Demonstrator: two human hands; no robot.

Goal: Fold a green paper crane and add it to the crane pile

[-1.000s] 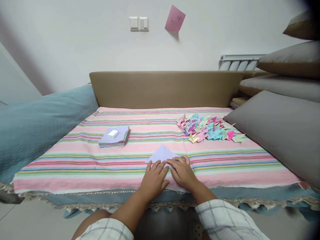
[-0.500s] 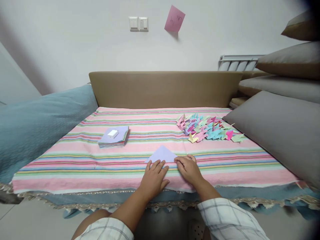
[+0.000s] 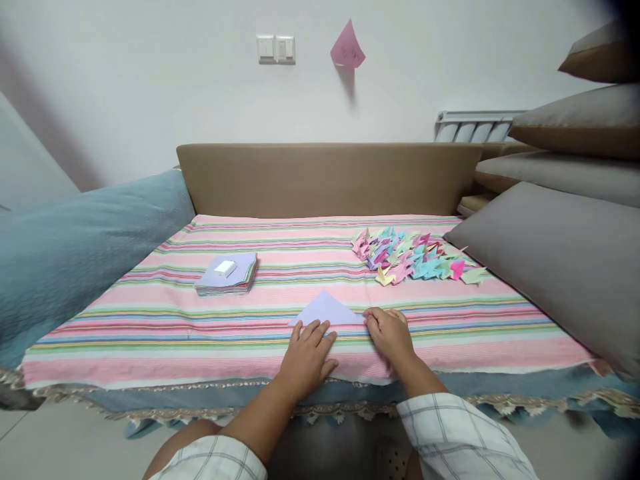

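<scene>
A lilac sheet of origami paper (image 3: 324, 309), folded into a triangle, lies on the striped cloth in front of me with its point facing away. My left hand (image 3: 307, 360) rests palm down with fingers spread, its fingertips on the near folded edge. At the paper's right corner is my right hand (image 3: 393, 337), fingers curled and thumb and forefinger closed at the tip. Back to the left, a stack of coloured paper (image 3: 240, 277) carries a small white block (image 3: 225, 268). A pile of folded paper cranes (image 3: 417, 257) in many colours sits to the back right.
The striped cloth (image 3: 150, 327) covers a couch seat with a brown backrest (image 3: 330, 180). A blue armrest (image 3: 100, 247) bounds the left, grey cushions (image 3: 560, 253) the right. On the wall are light switches (image 3: 276, 49) and a pink note (image 3: 349, 48).
My right hand has slid right along the folded edge to the paper's corner. My left hand stays in place. The pink note's lower edge has curled up.
</scene>
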